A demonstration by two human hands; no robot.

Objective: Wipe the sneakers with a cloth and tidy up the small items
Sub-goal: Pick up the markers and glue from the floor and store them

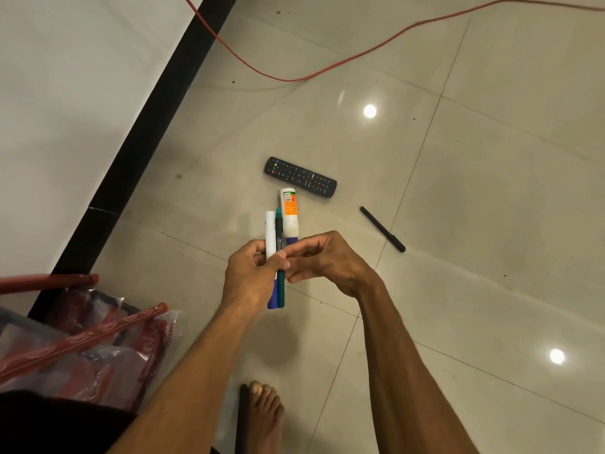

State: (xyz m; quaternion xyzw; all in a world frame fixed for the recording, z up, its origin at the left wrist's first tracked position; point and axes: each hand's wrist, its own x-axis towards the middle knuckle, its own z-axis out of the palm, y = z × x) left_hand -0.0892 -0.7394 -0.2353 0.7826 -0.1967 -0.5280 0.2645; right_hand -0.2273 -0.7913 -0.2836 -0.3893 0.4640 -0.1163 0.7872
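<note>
Markers (271, 231), one white-and-blue, one teal, beside an orange-labelled glue bottle (289, 212)

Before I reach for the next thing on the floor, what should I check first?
1. Markers gripped in left hand: ok.
2. Glue bottle held: ok, right hand seems to pinch its cap end.
3. A hand free: not ok, both busy.
4. Remote and black pen collected: not ok, both lie on the floor.
5. Red cable out of the way: ok, beyond the remote.
</note>
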